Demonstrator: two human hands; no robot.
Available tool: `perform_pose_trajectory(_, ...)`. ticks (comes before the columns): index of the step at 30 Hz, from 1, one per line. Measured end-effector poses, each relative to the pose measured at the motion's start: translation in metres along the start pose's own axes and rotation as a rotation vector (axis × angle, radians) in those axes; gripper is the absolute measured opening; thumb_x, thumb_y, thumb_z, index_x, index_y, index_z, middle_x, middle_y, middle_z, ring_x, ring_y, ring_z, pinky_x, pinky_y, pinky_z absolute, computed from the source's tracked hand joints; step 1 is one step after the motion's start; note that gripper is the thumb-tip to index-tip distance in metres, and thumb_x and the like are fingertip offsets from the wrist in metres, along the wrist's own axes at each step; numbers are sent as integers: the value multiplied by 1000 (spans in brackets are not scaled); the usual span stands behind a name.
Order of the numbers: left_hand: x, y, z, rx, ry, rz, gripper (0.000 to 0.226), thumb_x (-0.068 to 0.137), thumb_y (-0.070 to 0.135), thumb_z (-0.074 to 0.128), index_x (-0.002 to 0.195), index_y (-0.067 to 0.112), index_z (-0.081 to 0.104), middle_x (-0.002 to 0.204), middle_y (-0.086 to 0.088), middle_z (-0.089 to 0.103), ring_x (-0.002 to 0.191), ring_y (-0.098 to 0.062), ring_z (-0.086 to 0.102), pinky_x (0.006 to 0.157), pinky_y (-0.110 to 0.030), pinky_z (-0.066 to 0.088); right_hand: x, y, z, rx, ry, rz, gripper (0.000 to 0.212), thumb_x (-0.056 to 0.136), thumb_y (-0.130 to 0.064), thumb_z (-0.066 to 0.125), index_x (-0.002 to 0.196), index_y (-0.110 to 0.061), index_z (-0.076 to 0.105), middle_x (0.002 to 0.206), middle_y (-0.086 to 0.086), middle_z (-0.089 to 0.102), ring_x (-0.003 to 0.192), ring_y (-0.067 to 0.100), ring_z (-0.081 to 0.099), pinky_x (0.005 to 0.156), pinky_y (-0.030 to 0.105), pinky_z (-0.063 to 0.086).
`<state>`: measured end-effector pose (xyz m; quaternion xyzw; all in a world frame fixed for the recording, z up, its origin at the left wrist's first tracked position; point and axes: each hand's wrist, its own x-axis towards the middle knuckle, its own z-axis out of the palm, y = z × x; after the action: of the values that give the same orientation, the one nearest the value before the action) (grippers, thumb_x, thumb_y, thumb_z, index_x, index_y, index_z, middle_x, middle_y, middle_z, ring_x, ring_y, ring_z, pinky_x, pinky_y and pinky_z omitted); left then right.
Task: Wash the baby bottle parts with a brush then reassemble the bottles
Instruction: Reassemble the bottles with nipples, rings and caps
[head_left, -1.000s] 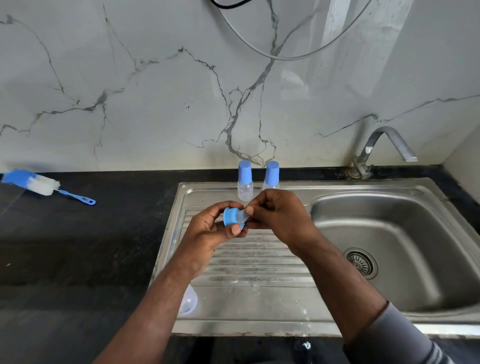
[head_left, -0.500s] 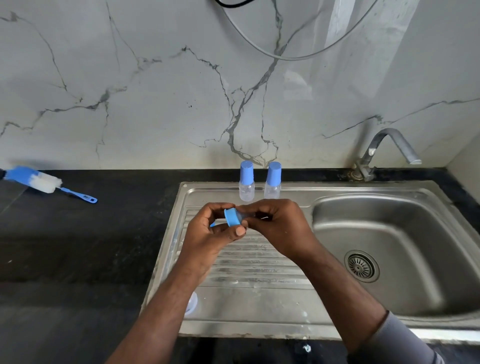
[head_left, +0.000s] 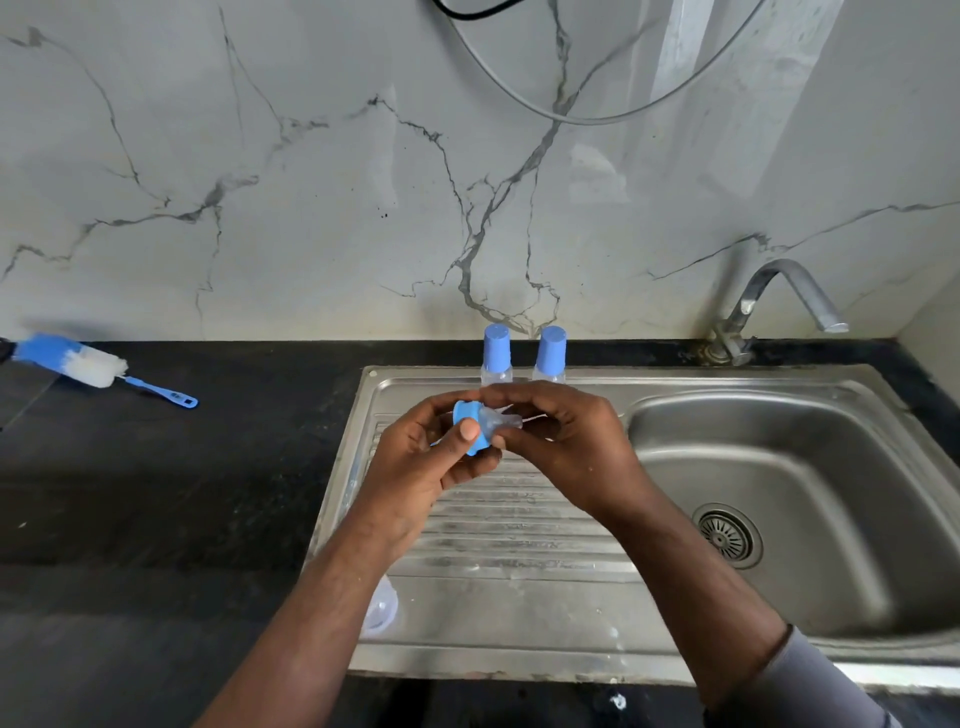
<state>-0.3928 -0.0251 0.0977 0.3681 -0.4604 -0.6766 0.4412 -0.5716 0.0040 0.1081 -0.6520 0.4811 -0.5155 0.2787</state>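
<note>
Blue plastic sat between my two bare hands: a small blue collar ring (head_left: 470, 427) with a clear silicone teat (head_left: 500, 420) poking out of it toward my right. My left hand (head_left: 423, 460) was closed around the ring, thumb pressed across its near face and fingers curled behind it. My right hand (head_left: 563, 441) was closed on the teat, fingertips pinching it from above and below just beside the ring, so both hands met over the ribbed draining board of the steel sink (head_left: 519, 608). I held the pair in the air above the ribs, not resting on the metal. Behind my hands, at the back rim of the sink, two small clear bottles stood upright side by side, the left bottle (head_left: 496, 356) and the right bottle (head_left: 550, 353), each topped with a tall blue cap; my knuckles hid their bases. A clear domed part (head_left: 382, 610) lay on the draining board near the front left corner, partly hidden by my left forearm; what it was I could not tell. Well apart to the left, on the black countertop (head_left: 156, 493), lay the bottle brush (head_left: 88, 366), with blue and white bristles and a thin blue handle pointing toward the sink. A curved metal tap (head_left: 779, 301) rose at the far right, over the basin with its round drain (head_left: 724, 535).
</note>
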Motion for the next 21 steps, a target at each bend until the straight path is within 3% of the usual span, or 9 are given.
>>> perform_pose_trajectory(3, -2, -3, 2, 26, -23, -22, 43, 88, 30, 63, 129, 13, 62, 109, -18, 72, 91, -29, 72, 81, -38, 62, 1, 3, -3, -172, -6, -200, 31, 82, 0, 80, 111, -8, 75, 109, -1, 73, 101, 8, 69, 85, 21, 57)
perform_pose_trajectory(6, -5, -7, 9, -43, 3, -73, 45, 91, 36, 56, 129, 14, 64, 112, -16, 73, 92, -24, 72, 77, -34, 62, 2, 8, -1, -233, -45, -246, 27, 81, 1, 80, 107, -6, 76, 107, 0, 74, 102, 6, 68, 85, 21, 56)
perform_pose_trajectory(12, -6, -7, 2, -15, -6, -174, 41, 93, 37, 54, 124, 14, 69, 96, -13, 71, 83, -23, 71, 73, -31, 61, 3, 13, -3, -191, -85, -105, 22, 80, -1, 81, 100, -9, 80, 94, -8, 76, 87, -2, 70, 79, 10, 50)
perform_pose_trajectory(15, -8, -10, 7, -99, 55, -213, 41, 93, 39, 55, 110, 6, 72, 89, -15, 70, 75, -24, 70, 67, -29, 61, 10, 12, -3, -203, -181, -37, 29, 79, 1, 80, 106, -11, 78, 99, -7, 76, 92, 1, 70, 82, 12, 52)
perform_pose_trajectory(18, -9, -12, 9, -165, 109, -232, 43, 100, 40, 49, 112, 3, 67, 86, -17, 67, 72, -22, 68, 64, -30, 62, 11, 11, 0, -166, -182, 30, 36, 78, 2, 80, 110, -14, 76, 101, -10, 75, 94, 3, 70, 85, 16, 54)
perform_pose_trajectory(21, -9, -10, 7, -110, 107, -233, 46, 100, 44, 47, 111, 5, 68, 87, -19, 66, 72, -22, 68, 64, -30, 61, 10, 14, 1, -100, -151, 46, 25, 78, 2, 81, 100, -10, 79, 92, -10, 77, 87, 6, 71, 79, 13, 52)
